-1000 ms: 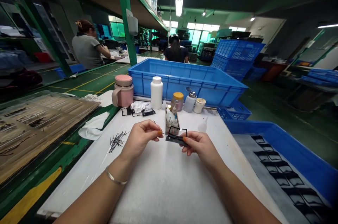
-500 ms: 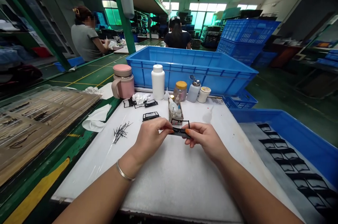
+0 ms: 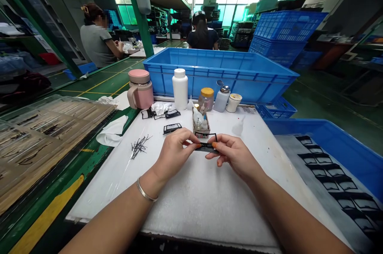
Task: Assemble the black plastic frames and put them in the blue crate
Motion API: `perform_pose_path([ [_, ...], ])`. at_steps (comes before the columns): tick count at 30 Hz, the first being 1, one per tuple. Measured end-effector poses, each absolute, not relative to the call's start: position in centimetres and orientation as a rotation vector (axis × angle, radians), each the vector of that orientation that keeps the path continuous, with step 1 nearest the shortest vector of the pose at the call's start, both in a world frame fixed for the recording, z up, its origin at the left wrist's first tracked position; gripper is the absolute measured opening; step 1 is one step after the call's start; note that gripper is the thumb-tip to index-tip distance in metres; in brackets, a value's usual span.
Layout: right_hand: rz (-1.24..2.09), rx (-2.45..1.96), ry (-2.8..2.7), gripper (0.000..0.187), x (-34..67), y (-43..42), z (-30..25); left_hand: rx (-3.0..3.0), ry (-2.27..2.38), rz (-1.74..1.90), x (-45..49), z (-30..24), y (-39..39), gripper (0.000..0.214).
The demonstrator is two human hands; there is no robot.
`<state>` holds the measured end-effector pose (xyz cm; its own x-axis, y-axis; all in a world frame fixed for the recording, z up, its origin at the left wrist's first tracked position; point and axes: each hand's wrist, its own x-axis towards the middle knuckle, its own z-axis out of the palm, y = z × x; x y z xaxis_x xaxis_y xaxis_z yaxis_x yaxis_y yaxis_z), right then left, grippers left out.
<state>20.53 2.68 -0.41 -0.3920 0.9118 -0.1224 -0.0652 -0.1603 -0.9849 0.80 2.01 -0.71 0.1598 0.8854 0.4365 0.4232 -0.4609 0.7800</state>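
Through the head camera I have both bare hands meeting over the middle of the white, smooth tabletop [image 3: 185,206], with a small black part, a thick bar carrying a thin rectangular frame [image 3: 206,149], between them. The frame rises on the far side of the bar, just in front of the small box of bottles [image 3: 201,129].

To do this fine work well, I would press only along the sturdy bar, because the slim frame looks likely to bend if a finger leans on it. I would let the right hand steady the part and give the left fingertips the delicate work, with both wrists level and the pressure even.

As for the grip, the left hand [image 3: 176,150] is drawn into a narrow pinch, thumb and forefinger meeting at the bar's left end; whether a slender strip is also caught there I cannot tell. The right hand [image 3: 235,152] pinches the right end, thumb on the near side, its gap no wider than the part, lower fingers curled loosely beneath.

Left of the left hand lies a loose pile of thin black strips [image 3: 139,147]; nearer its knuckles, on the far side, rests a similar black framed piece [image 3: 169,131].
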Motion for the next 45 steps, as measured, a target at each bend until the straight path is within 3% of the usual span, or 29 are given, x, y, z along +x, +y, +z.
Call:
perform_pose_path([
  [45, 1.580, -1.012, -1.382, 0.028, 19.8, 2.3, -0.8, 2.117, 1.348, 1.146, 1.5, -0.5, 1.4, 0.007],
])
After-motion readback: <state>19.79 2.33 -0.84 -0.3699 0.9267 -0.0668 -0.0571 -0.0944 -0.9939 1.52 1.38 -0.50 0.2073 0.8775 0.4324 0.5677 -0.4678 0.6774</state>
